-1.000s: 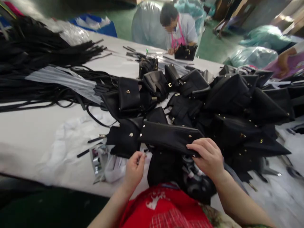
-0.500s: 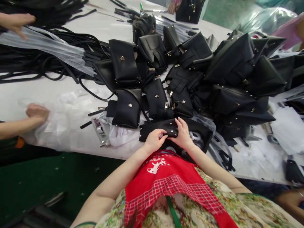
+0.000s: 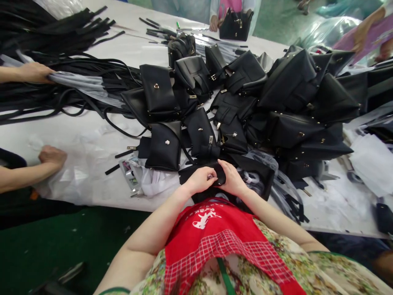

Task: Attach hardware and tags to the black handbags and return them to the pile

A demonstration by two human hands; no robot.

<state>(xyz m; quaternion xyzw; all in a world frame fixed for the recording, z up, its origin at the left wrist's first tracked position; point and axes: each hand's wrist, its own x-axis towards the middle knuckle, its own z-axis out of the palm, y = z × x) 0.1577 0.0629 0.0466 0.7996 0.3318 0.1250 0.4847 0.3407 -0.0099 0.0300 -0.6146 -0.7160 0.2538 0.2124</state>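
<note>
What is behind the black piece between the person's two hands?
Behind the black piece, beyond the left hand and right hand, lie black bags with metal fittings. What lies directly under the piece is covered.

Single head-worn view, close above table, facing forward, down.

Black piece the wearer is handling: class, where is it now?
In the head view, the black piece is just below and right of centre, between the left hand and right hand, above the red apron.
</note>
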